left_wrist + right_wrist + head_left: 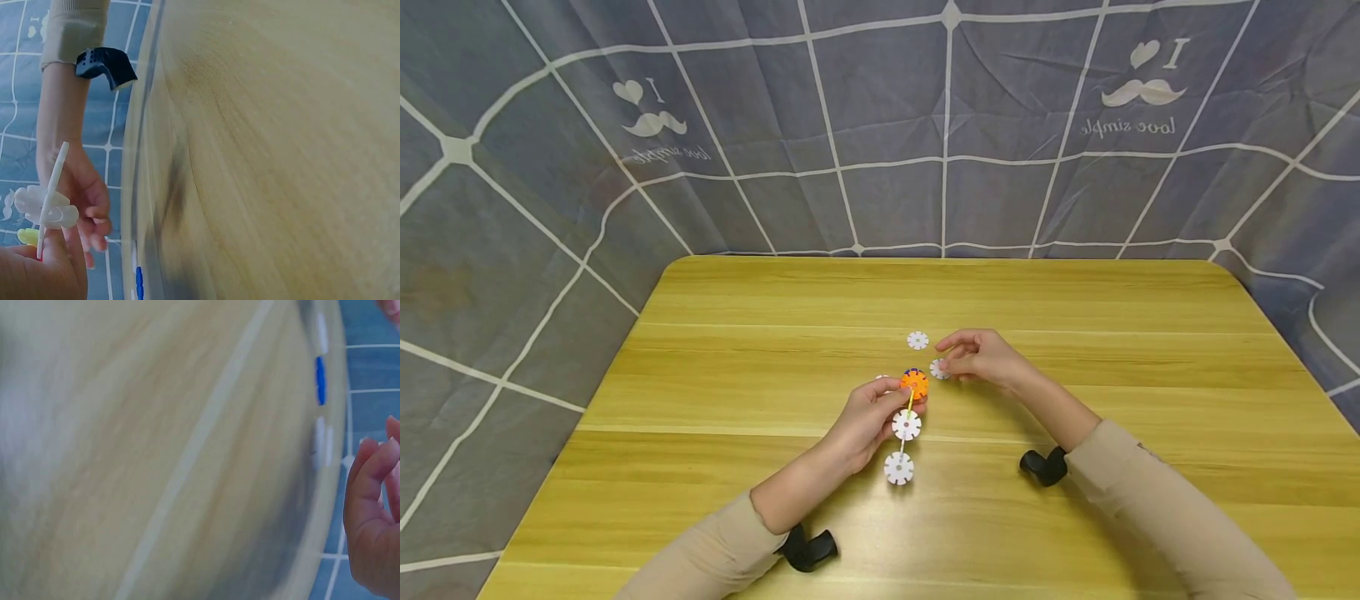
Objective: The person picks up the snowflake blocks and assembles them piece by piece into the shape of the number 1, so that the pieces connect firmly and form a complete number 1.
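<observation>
My left hand (872, 414) grips a chain of notched plastic discs, thumb on the orange disc (914, 385) at its top. Below the orange disc a yellow disc (911, 400) stands edge-on. Lower in the chain are a white disc (906, 425) and another white disc (898, 468), joined by a pale edge-on piece (902, 446). My right hand (987, 360) hovers with loosely bent fingers over a loose white disc (937, 368), which its thumb partly covers. Nothing shows between the right fingers in the right wrist view. A blue disc (320, 380) lies on the table, mostly hidden behind the orange one in the head view.
A second loose white disc (917, 340) lies farther back on the wooden table (737, 350). Another white disc (882, 377) shows partly behind the left hand. Black wrist mounts (808, 550) sit at both cuffs. A grey checked cloth (880, 125) hangs beyond the table's far edge.
</observation>
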